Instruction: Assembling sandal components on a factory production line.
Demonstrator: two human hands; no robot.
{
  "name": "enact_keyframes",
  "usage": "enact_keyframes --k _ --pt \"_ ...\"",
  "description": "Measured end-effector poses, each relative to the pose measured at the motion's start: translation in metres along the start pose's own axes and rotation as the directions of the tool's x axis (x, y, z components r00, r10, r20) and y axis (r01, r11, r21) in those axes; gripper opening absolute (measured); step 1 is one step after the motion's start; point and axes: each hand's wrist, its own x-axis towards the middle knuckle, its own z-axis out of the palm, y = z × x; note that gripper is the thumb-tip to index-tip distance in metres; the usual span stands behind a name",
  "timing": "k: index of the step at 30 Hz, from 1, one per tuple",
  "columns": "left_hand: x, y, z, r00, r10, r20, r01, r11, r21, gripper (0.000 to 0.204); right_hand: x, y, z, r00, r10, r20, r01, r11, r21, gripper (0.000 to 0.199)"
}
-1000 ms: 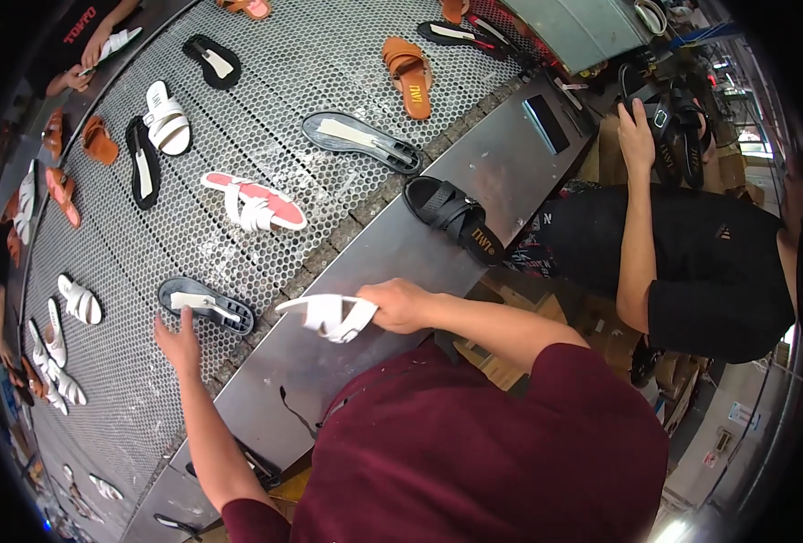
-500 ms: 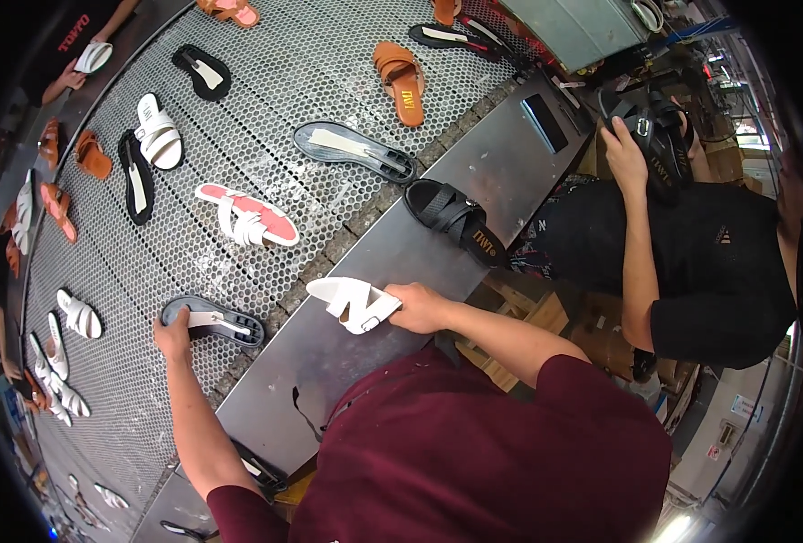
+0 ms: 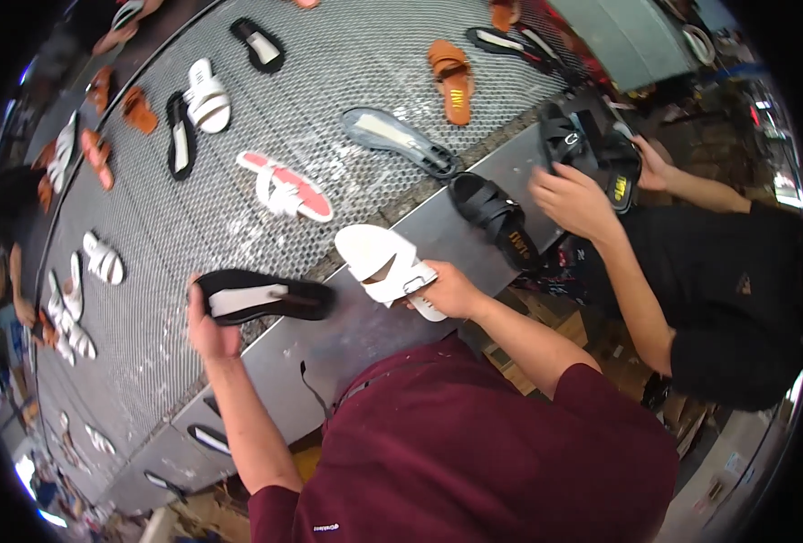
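Note:
My left hand (image 3: pixel 211 333) grips one end of a black shoe sole (image 3: pixel 266 297). This sole carries a pale strip along its middle and is raised over the near edge of the mesh surface. In my right hand (image 3: pixel 449 291) is a white slide sandal (image 3: pixel 385 262) with crossed straps and a buckle, pinched near one end; its straps face up. A gap separates the sole from the sandal. Close beyond them, a white sandal with a pink insole (image 3: pixel 284 185) and a grey sole (image 3: pixel 400 140) lie on the mesh.
A metal ledge (image 3: pixel 365 339) runs along the mesh surface (image 3: pixel 175 253). A black sandal (image 3: pixel 497 222) rests on it. At right, a co-worker in black (image 3: pixel 727 299) handles black sandals (image 3: pixel 592 154). White, brown and black footwear lies scattered farther off. A grey-green box (image 3: pixel 632 41) stands far right.
My left hand has lifted the sole off the mesh and brought it nearer the sandal. My right hand has turned the white sandal so its upper shows more. The co-worker's hands have come lower.

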Motion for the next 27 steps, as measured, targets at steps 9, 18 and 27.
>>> enact_keyframes --k 9,18,27 --pt "-0.021 -0.101 0.026 0.976 -0.218 0.029 0.218 0.976 -0.004 0.03 0.013 -0.01 0.034 0.982 0.016 0.189 -0.01 0.999 -0.033 0.013" --pt "-0.029 -0.107 0.053 0.959 -0.197 0.204 0.187 0.98 0.068 0.064 0.018 -0.026 0.055 0.956 0.132 0.262 -0.124 0.991 -0.049 0.013" --pt "-0.029 -0.111 0.068 0.967 -0.226 0.122 0.206 0.966 0.156 0.047 0.023 -0.021 0.047 0.948 0.132 0.288 -0.127 0.991 -0.036 0.013"
